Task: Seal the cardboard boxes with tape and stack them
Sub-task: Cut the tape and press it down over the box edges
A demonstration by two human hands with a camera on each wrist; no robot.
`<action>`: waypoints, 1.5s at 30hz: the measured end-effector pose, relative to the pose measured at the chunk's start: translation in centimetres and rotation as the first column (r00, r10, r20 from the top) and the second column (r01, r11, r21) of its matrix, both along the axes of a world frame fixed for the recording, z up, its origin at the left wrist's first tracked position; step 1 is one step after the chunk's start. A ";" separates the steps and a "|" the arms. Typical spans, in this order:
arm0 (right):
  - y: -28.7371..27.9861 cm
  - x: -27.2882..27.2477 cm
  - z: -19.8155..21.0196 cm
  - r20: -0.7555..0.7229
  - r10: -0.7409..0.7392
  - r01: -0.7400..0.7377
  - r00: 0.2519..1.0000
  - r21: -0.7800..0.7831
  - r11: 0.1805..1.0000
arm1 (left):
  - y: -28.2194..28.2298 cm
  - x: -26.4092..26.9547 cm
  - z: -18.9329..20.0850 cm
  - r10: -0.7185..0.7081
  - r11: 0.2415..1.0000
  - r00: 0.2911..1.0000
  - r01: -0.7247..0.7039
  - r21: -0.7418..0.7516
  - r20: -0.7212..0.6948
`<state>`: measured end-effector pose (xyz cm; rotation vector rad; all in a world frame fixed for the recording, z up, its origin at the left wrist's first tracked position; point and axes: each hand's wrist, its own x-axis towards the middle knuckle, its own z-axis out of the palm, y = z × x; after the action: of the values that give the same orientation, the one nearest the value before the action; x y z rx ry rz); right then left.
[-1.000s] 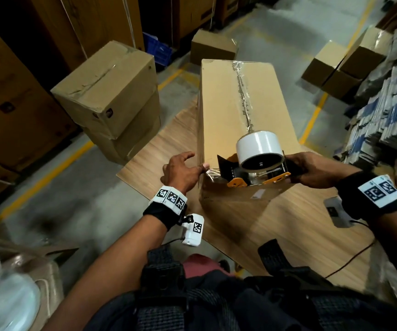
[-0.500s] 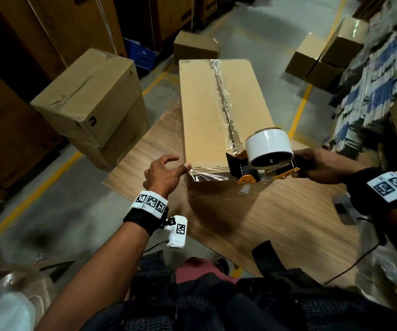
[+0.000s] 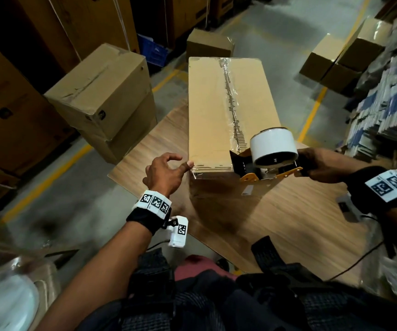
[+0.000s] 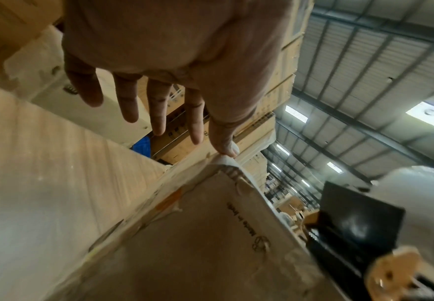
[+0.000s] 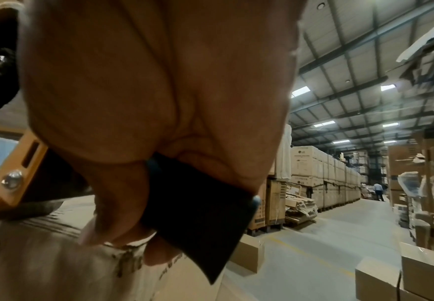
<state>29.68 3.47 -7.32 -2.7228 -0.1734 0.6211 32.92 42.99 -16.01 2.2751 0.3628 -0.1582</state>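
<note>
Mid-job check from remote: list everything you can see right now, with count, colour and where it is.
long cardboard box: 1, tan, on the table, taped along its top seam
tape dispenser: 1, black and orange with a white roll, at the box's near right corner
wooden table: 1, brown, under the box
stacked boxes: 2, tan, on the floor to the left
floor boxes: several, tan, far right
blue crate: 1, far left
left hand: thumb presses the box's near left corner
right hand: grips the dispenser handle
</note>
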 end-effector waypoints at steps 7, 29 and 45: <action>0.0 0.5 0.1 -0.031 0.015 -0.014 0.999 0.026 1.000 | -4.4 -3.5 -0.1 -0.661 0.749 0.581 0.545 0.376 0.475; -6.6 -2.4 3.7 0.001 -0.124 0.124 0.992 -0.009 0.992 | -7.1 -4.9 -3.4 -0.852 0.493 0.477 0.590 0.640 0.216; -10.3 -3.4 1.1 0.018 -0.114 0.115 0.993 -0.090 0.989 | -7.7 -5.3 -2.8 -0.841 0.469 0.527 0.594 0.653 0.124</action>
<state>26.28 -6.83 -6.18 -2.8006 0.0090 0.5929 27.62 35.32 -18.85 2.7834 -1.0216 0.0361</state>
